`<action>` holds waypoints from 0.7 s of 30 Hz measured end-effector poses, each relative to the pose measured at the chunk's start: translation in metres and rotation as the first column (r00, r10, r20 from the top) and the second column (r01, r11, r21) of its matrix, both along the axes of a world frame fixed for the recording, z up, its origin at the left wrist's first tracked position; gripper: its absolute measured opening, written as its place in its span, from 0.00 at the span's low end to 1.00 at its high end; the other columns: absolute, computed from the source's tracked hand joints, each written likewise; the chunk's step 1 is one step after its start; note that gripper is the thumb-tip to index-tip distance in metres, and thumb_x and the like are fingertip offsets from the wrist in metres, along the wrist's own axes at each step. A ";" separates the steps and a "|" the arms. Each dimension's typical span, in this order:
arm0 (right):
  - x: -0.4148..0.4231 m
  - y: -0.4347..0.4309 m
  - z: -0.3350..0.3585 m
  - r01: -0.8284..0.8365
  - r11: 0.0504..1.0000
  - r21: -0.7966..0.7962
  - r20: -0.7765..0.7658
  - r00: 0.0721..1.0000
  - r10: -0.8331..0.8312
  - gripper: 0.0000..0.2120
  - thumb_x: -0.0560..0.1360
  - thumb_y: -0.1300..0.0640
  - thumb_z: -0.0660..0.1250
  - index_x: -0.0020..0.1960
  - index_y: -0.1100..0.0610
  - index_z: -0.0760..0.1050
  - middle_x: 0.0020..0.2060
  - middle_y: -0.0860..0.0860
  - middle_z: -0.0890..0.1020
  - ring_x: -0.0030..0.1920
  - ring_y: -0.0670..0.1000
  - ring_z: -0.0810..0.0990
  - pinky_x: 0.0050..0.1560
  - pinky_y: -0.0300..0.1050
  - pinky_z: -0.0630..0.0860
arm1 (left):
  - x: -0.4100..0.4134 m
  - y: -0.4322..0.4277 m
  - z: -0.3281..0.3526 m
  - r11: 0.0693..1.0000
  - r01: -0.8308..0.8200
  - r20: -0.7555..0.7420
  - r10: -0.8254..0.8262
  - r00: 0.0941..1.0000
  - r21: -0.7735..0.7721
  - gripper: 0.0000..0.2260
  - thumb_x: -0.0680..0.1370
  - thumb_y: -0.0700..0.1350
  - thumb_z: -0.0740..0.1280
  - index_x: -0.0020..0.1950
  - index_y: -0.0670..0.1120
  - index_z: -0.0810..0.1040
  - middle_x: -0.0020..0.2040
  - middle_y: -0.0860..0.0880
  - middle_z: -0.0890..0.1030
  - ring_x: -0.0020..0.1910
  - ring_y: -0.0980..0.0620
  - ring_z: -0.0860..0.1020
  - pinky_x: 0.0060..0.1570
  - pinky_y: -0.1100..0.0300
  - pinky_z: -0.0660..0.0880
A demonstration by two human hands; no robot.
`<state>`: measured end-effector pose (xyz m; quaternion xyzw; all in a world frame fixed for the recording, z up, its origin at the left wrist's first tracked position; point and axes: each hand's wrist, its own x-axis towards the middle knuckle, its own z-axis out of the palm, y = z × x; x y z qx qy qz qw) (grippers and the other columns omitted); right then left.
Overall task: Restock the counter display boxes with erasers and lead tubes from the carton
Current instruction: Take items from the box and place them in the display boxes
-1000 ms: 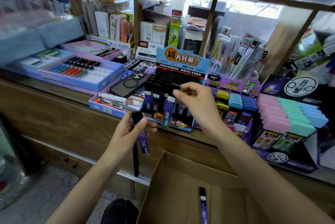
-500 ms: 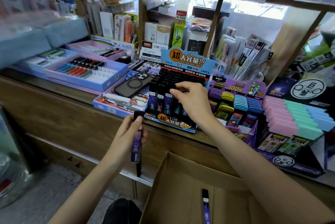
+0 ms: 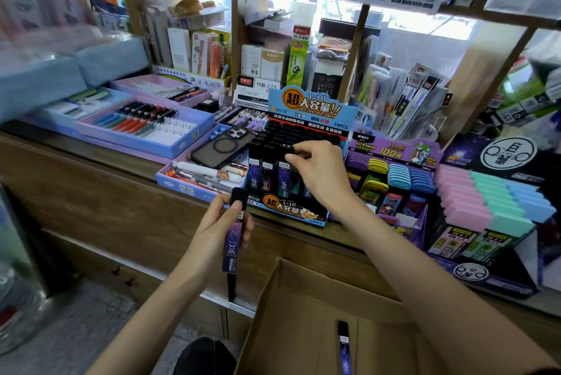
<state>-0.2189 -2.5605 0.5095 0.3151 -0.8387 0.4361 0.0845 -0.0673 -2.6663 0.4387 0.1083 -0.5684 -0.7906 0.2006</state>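
A blue lead-tube display box [image 3: 291,212] stands at the counter's front edge, its slots filled with black-capped tubes. My right hand [image 3: 318,174] pinches the cap of a tube [image 3: 283,174] standing in the front row. My left hand [image 3: 218,229] holds another purple lead tube [image 3: 232,241] upright, just in front of and below the box. An open cardboard carton [image 3: 306,308] sits below the counter with one lead tube [image 3: 344,347] lying inside. To the right stand a purple eraser display [image 3: 391,150] and a box of pastel erasers [image 3: 491,195].
A phone [image 3: 221,148] lies on a tray of pens [image 3: 182,183] left of the lead box. Pen trays [image 3: 142,128] fill the counter's left side. Shelves packed with stationery rise behind. The wooden counter front [image 3: 91,198] drops to the floor.
My right hand has lowered its lead tube into the front row of the display box. My left hand has turned its tube upright and lifted it toward the box.
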 end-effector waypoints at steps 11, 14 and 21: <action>0.000 0.000 -0.011 0.010 0.988 0.152 0.043 0.999 -0.016 0.14 0.76 0.53 0.67 0.44 0.65 0.82 0.36 0.58 0.83 0.36 0.53 0.82 0.47 0.47 0.79 | -0.007 0.005 0.006 0.992 -0.007 -0.001 0.007 1.000 -0.124 0.06 0.79 0.44 0.60 0.51 0.44 0.74 0.35 0.50 0.81 0.36 0.53 0.80 0.34 0.65 0.76; 0.005 0.010 -0.002 -0.057 0.957 0.284 0.042 0.998 0.047 0.20 0.77 0.48 0.65 0.39 0.64 0.80 0.32 0.58 0.82 0.34 0.53 0.82 0.44 0.49 0.80 | -0.013 0.007 0.011 0.966 -0.041 -0.037 0.032 0.999 -0.255 0.07 0.79 0.44 0.61 0.52 0.43 0.76 0.39 0.53 0.82 0.40 0.58 0.80 0.39 0.70 0.74; 0.037 0.038 -0.008 -0.281 0.957 -0.069 0.284 0.914 0.289 0.01 0.75 0.53 0.68 0.45 0.48 0.77 0.39 0.48 0.81 0.41 0.46 0.82 0.44 0.46 0.81 | -0.035 0.017 0.014 0.945 -0.046 -0.065 0.026 0.998 -0.324 0.07 0.78 0.41 0.62 0.53 0.44 0.78 0.43 0.53 0.83 0.45 0.59 0.80 0.42 0.71 0.73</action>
